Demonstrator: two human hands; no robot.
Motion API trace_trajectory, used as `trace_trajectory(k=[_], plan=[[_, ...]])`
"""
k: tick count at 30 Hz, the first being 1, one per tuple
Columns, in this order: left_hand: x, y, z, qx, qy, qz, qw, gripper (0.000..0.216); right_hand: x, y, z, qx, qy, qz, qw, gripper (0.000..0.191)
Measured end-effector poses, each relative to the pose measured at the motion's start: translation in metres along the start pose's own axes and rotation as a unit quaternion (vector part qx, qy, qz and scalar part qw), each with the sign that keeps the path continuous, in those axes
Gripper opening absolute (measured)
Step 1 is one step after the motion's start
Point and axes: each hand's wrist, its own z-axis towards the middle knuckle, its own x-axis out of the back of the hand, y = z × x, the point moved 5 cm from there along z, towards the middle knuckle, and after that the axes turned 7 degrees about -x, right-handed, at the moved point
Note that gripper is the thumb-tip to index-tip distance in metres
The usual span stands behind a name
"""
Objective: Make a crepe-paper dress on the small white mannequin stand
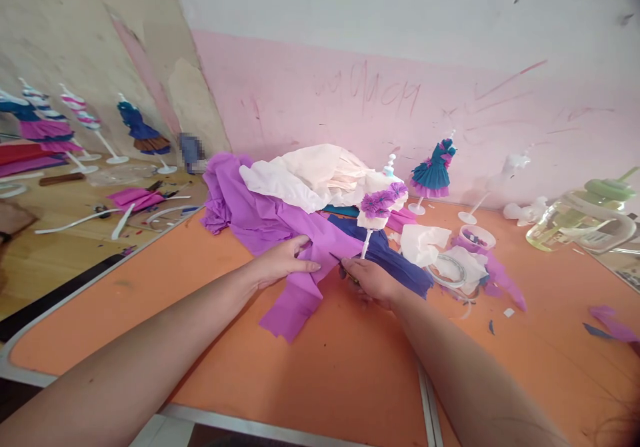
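A long, creased sheet of purple crepe paper [295,234] runs from the pile at the back towards the front of the orange table. My left hand [283,262] grips it, thumb on top and fingers partly hidden beneath. In my right hand [371,280] is a pair of scissors [336,256]; its blades point left at the paper's right edge, and most of its handle is covered by my fingers. Just behind that hand stands a small dress form [380,200] in white with purple flowers. Dark blue crepe paper [400,260] lies beside it.
White crepe paper [320,174] is heaped at the back. A teal-dressed form [434,170], a bare white form [505,170], a small tub [477,237] and a clear jug [583,217] stand rightward. Another person's arm [15,220] shows at the left edge, near more dressed forms [140,127].
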Motion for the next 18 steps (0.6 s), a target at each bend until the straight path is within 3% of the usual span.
trace_trajectory(k=[7, 18], plan=[[-0.009, 0.011, -0.008, -0.002, -0.014, -0.008, 1.000, 0.101, 0.006, 0.008, 0.009, 0.016, 0.005, -0.013, 1.000, 0.046], [-0.021, 0.023, -0.015, -0.023, -0.026, 0.000, 0.999, 0.089, 0.006, 0.004, 0.009, 0.029, 0.038, -0.036, 0.998, 0.044]])
